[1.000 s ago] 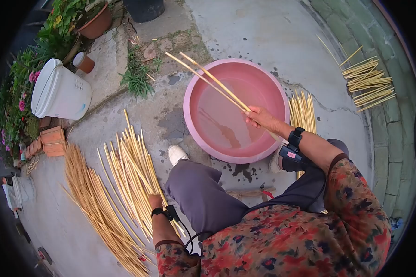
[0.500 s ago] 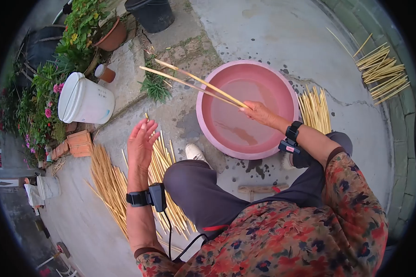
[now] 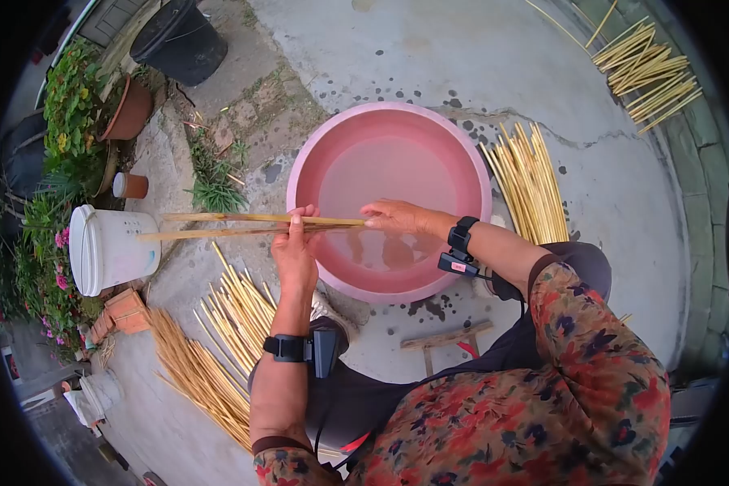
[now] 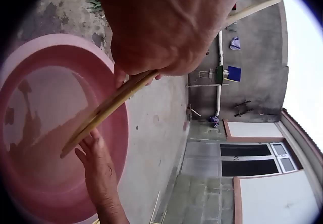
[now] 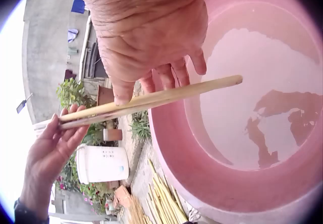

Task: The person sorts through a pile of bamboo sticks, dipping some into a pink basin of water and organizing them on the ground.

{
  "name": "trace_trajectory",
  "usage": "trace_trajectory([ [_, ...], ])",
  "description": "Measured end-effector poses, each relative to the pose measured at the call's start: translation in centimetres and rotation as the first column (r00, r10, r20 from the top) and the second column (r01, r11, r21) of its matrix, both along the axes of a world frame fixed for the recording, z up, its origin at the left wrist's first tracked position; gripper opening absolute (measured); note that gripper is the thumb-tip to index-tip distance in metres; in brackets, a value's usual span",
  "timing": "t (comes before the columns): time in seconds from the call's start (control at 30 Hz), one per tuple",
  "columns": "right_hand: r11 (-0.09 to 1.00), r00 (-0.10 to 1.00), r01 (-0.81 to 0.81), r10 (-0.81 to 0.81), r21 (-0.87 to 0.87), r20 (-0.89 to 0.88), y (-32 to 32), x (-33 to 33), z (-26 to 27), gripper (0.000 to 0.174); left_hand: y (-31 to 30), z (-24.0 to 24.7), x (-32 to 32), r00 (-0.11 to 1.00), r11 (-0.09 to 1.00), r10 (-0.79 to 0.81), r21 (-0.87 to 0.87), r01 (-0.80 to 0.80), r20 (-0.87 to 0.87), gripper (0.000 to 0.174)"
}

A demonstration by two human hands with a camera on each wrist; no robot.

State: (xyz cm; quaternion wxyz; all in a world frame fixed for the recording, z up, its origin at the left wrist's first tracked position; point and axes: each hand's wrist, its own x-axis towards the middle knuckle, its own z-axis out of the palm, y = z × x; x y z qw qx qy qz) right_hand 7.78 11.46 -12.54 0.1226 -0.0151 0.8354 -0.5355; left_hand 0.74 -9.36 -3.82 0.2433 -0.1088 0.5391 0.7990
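Two long straw-coloured stalks lie level across the near side of the pink basin, which holds shallow water. My left hand pinches them between thumb and fingers part-way along, near the basin's left rim. Their other ends reach left past the white bucket. At the stalks' right end is my right hand, its fingers nearly straight. In the right wrist view the right thumb touches the paired stalks while the fingers lie along their far side, partly hidden by them.
Left of my leg lie a bundle of cut stalks and feathery-topped stalks. More bundled stalks stand right of the basin, and a loose pile lies far right. A white bucket, bricks and a wooden stool surround me.
My left hand has risen from the stalk bundle on the left and taken hold of the two stalks. The right hand has loosened and moved left, and the stalks now lie level.
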Motion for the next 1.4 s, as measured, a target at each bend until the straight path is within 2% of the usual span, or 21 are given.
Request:
trace_trajectory([
  [0.03,1.000,1.000,0.008,-0.008,0.002,0.014,1.1,-0.7,-1.2,0.033,0.4,-0.3,-0.5,0.998,0.995,0.022,-0.098,-0.029,-0.066,0.016],
  [0.1,0.818,0.850,0.489,-0.369,-0.302,0.376,3.7,-2.3,-4.0,0.036,-0.3,-1.5,-1.0,0.998,0.994,0.063,-0.087,-0.065,-0.018,0.013],
  [0.13,0.809,0.833,0.515,-0.393,-0.284,0.390,5.0,-2.7,-6.0,0.036,-0.6,-2.2,-1.3,0.994,0.991,0.102,-0.088,-0.105,-0.030,0.013],
  [0.2,0.552,0.553,0.833,-0.828,-0.032,0.097,6.9,-3.1,-8.8,0.031,0.1,-3.3,-1.0,0.993,0.990,0.113,-0.085,-0.114,-0.023,0.013],
  [0.23,0.542,0.541,0.840,-0.834,-0.022,0.103,7.5,-3.0,-9.6,0.031,0.2,-3.5,-0.8,0.993,0.988,0.121,-0.092,-0.121,-0.008,0.013],
  [0.3,0.212,0.286,0.940,-0.917,0.267,-0.278,7.1,-3.3,-10.9,0.029,0.4,-4.2,-0.9,0.990,0.983,0.142,-0.117,-0.140,0.007,0.013],
  [0.33,0.226,0.296,0.937,-0.919,0.267,-0.261,6.9,-2.7,-12.9,0.029,0.6,-4.9,-0.7,0.991,0.984,0.137,-0.118,-0.135,0.011,0.013],
  [0.4,0.440,0.401,0.890,-0.880,0.120,0.253,6.1,-1.3,-16.0,0.026,0.9,-5.9,-0.4,0.992,0.984,0.128,-0.120,-0.130,-0.019,0.015],
  [0.43,0.457,0.416,0.882,-0.870,0.114,0.265,5.0,-1.5,-14.7,0.026,1.0,-6.4,-0.5,0.989,0.980,0.145,-0.133,-0.147,-0.020,0.015],
  [0.47,0.399,0.436,0.893,-0.663,-0.206,0.608,3.9,-1.6,-13.2,0.025,1.1,-6.8,-0.7,0.988,0.981,0.156,-0.113,-0.157,-0.022,0.015],
  [0.5,0.197,0.494,0.869,-0.321,-0.454,0.808,3.0,-2.0,-10.9,0.026,1.4,-7.1,-0.9,0.986,0.982,0.165,-0.089,-0.167,-0.026,0.015],
  [0.57,0.188,0.737,0.675,-0.158,-0.713,0.657,1.1,-3.2,-6.9,0.028,2.2,-6.9,-1.1,0.982,0.973,0.182,-0.132,-0.188,-0.055,0.012],
  [0.7,0.595,0.987,0.159,-0.095,-0.788,0.128,-3.9,-4.9,3.7,0.019,3.6,-5.5,-1.2,0.981,0.982,0.190,-0.026,-0.189,0.051,0.003],
  [0.73,0.599,0.988,0.152,-0.098,-0.786,0.116,-4.9,-4.7,4.8,0.019,3.8,-5.7,-1.4,0.973,0.977,0.209,0.015,-0.211,0.099,0.005],
  [0.77,0.876,0.974,0.050,-0.148,-0.480,-0.169,-5.7,-4.5,5.7,0.016,3.9,-5.8,-1.5,0.963,0.970,0.225,0.055,-0.235,0.148,0.009],
  [0.8,0.996,0.897,0.048,-0.074,-0.071,-0.437,-6.0,-4.4,6.3,0.016,3.9,-5.3,-1.5,0.971,0.967,0.207,0.123,-0.222,0.124,0.017],
  [0.9,0.983,0.706,0.180,-0.110,0.027,-0.699,-6.1,-4.3,4.9,0.032,4.3,-4.2,-1.2,0.987,0.977,0.146,0.147,-0.153,0.061,0.030],
  [1.0,0.953,0.724,0.281,-0.133,0.112,-0.677,-6.2,-3.7,4.2,0.040,4.5,-3.3,-0.6,0.984,0.976,0.151,0.143,-0.163,0.091,0.032],
  [1.23,0.948,0.692,0.220,0.013,0.228,-0.722,-5.3,-4.4,4.5,0.040,4.1,1.0,-0.3,0.991,0.984,0.122,0.122,-0.127,0.053,0.034],
  [1.3,0.939,0.836,0.261,-0.103,0.226,-0.539,-4.5,-4.6,3.1,0.036,4.1,2.7,-0.1,0.996,0.987,0.073,0.139,-0.079,0.048,0.033],
  [1.4,0.946,0.810,0.184,0.008,0.267,-0.586,-3.8,-4.5,1.1,0.028,3.6,1.3,0.5,0.997,0.993,0.021,0.113,-0.028,0.068,0.029],
])
